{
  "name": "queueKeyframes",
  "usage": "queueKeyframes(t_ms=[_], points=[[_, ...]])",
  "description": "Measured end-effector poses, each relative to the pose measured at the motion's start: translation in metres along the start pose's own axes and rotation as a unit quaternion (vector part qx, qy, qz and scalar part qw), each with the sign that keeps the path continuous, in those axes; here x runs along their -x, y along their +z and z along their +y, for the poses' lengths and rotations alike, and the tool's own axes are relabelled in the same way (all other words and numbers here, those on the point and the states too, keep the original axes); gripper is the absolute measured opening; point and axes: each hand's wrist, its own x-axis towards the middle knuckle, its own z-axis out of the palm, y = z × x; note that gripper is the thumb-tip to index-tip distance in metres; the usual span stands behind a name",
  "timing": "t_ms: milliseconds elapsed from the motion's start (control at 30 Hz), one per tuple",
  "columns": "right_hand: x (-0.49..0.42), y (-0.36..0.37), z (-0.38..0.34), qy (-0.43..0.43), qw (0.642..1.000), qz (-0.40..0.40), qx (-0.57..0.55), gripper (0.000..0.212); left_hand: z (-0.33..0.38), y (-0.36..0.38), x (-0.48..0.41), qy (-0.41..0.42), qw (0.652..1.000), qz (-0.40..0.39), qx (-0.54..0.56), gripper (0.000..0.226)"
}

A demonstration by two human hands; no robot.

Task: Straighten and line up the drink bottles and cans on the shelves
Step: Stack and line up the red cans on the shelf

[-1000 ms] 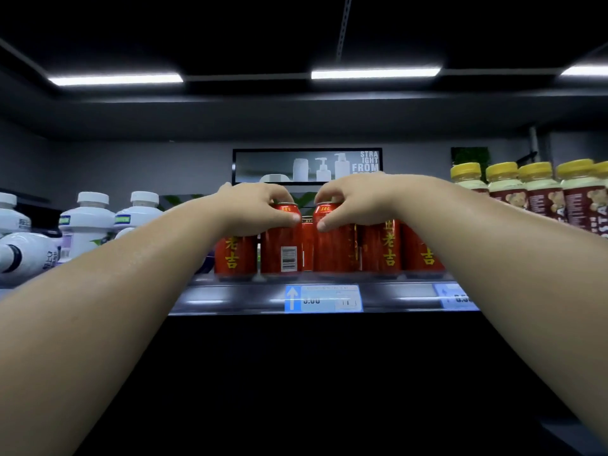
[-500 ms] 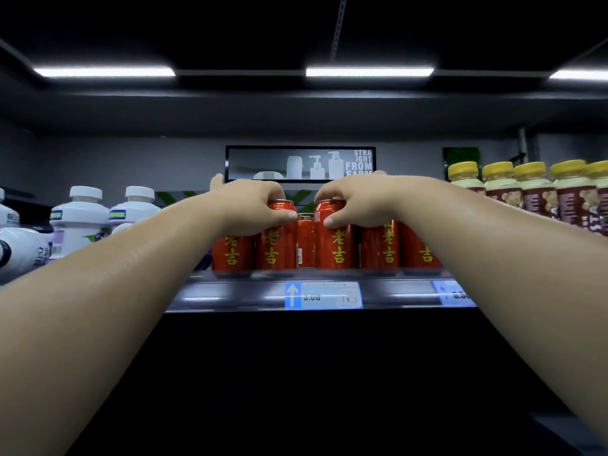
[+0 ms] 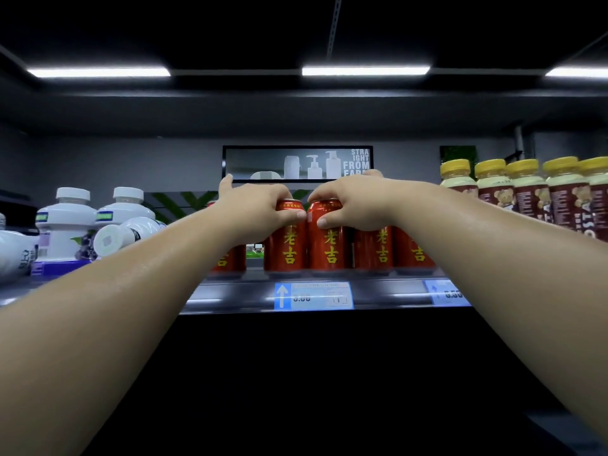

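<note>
A row of red cans with yellow characters stands at the front of the shelf (image 3: 230, 291). My left hand (image 3: 260, 210) grips the top of one red can (image 3: 285, 245). My right hand (image 3: 353, 205) grips the top of the neighbouring red can (image 3: 329, 248). These two cans stand upright and touch side by side, labels facing me. More red cans stand to the right (image 3: 378, 248) and one to the left (image 3: 232, 260), partly hidden by my forearms.
White bottles (image 3: 65, 222) stand at the left; one white bottle (image 3: 128, 233) lies on its side, another at the far left (image 3: 13, 251). Yellow-capped bottles (image 3: 526, 192) line the right. Blue price tags (image 3: 312, 295) sit on the shelf edge.
The left can has turned so its label faces me instead of its barcode. Both held cans have come together, closing the gap where a rear can showed.
</note>
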Motion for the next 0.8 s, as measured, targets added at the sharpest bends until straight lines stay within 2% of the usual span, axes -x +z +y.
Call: queueKeyframes(t_ms=[300, 367, 433, 533, 600, 700, 800], points=[[-0.002, 0.001, -0.007, 0.006, 1.000, 0.016, 0.003, 0.053, -0.008, -0.007, 0.007, 0.025, 0.999, -0.013, 0.020, 0.042], [-0.004, 0.005, -0.010, 0.000, 0.999, 0.045, -0.001, 0.053, -0.016, -0.011, 0.010, 0.016, 0.998, -0.012, 0.064, 0.043], [-0.004, 0.010, -0.016, -0.004, 0.997, 0.078, -0.010, 0.057, -0.027, -0.016, 0.016, -0.010, 0.991, 0.022, 0.133, 0.046], [-0.001, 0.019, -0.029, -0.015, 0.993, 0.113, -0.029, 0.066, -0.038, -0.009, 0.036, -0.076, 0.966, 0.088, 0.229, 0.063], [0.001, 0.028, -0.037, -0.026, 0.991, 0.131, -0.025, 0.073, -0.037, 0.006, 0.053, -0.112, 0.949, 0.100, 0.276, 0.083], [0.003, 0.042, -0.047, -0.026, 0.986, 0.166, 0.005, 0.081, -0.037, 0.027, 0.068, -0.154, 0.944, 0.112, 0.269, 0.108], [0.012, 0.055, -0.054, -0.006, 0.979, 0.203, 0.015, 0.084, -0.044, 0.036, 0.070, -0.184, 0.939, 0.111, 0.267, 0.111]])
